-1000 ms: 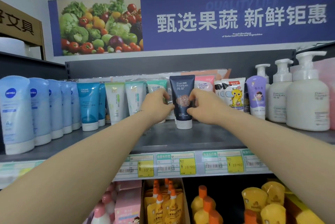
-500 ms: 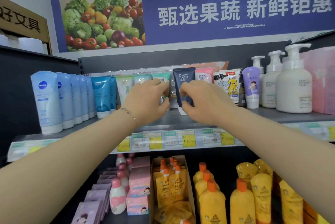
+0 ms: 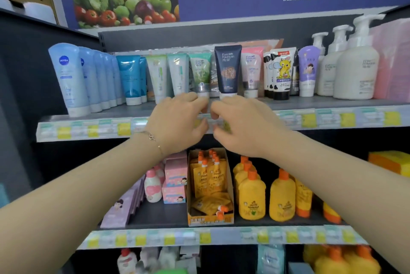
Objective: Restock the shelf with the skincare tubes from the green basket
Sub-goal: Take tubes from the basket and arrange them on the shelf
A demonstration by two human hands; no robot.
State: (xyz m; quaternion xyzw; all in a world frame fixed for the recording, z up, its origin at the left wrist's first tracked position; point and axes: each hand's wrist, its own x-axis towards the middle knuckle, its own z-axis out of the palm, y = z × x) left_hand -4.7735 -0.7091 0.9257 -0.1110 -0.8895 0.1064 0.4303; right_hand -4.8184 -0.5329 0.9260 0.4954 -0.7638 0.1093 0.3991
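Note:
A dark navy skincare tube [image 3: 227, 69] stands upright on its white cap on the top shelf [image 3: 332, 105], between a green tube [image 3: 200, 72] and a pink tube [image 3: 251, 71]. My left hand [image 3: 177, 122] and my right hand [image 3: 241, 125] hover side by side in front of the shelf's edge, just below the navy tube. Both hold nothing, with fingers loosely curled. The green basket is mostly out of view; a green sliver [image 3: 170, 271] shows at the bottom edge.
Light blue tubes [image 3: 66, 78] fill the top shelf's left side and white pump bottles [image 3: 355, 69] its right. The shelf below carries yellow bottles [image 3: 253, 198], an orange pouch box [image 3: 209, 187] and pink boxes [image 3: 175, 178]. Price tags [image 3: 93, 130] line the shelf edges.
Both hands have let go of the navy tube and pulled back down from it. The tube stays standing on the shelf. The view has tilted downward.

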